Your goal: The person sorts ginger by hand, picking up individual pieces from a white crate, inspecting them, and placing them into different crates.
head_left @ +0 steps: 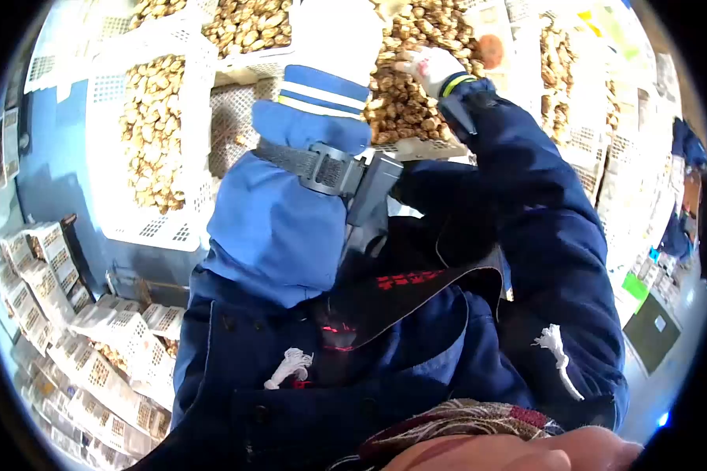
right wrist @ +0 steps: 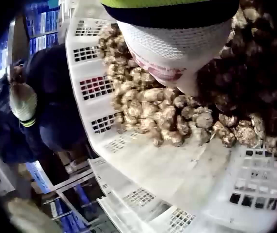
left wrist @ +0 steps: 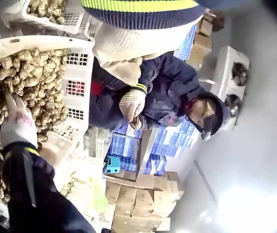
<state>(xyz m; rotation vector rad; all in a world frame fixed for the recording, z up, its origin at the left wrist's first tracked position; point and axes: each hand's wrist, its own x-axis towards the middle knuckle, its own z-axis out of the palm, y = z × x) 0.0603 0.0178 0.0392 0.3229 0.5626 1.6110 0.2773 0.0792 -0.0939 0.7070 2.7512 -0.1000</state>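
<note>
A white crate (right wrist: pixel 99 141) holds a heap of brown, knobbly mushroom-like pieces (right wrist: pixel 150 109). My right hand (left wrist: pixel 19 124), in a white glove with a red print, rests on the heap, its fingers reaching out over the pieces. From the right wrist view the same glove (right wrist: pixel 172 53) hides most of its fingers, with one fingertip right at the pieces. In the head view my left hand (head_left: pixel 338 35) is a washed-out white shape left of this heap. The left wrist view shows its knit glove (left wrist: pixel 121 58) with the fingers bent away; what they hold, if anything, I cannot tell.
More white crates of similar pieces (head_left: pixel 153 129) stand to the left, behind and to the right. Opposite, another person (left wrist: pixel 165 87) in dark clothes and gloves stands close to the crate. Cardboard boxes (left wrist: pixel 136 201) are stacked beyond. Stacked crates (head_left: pixel 94 361) fill the lower left.
</note>
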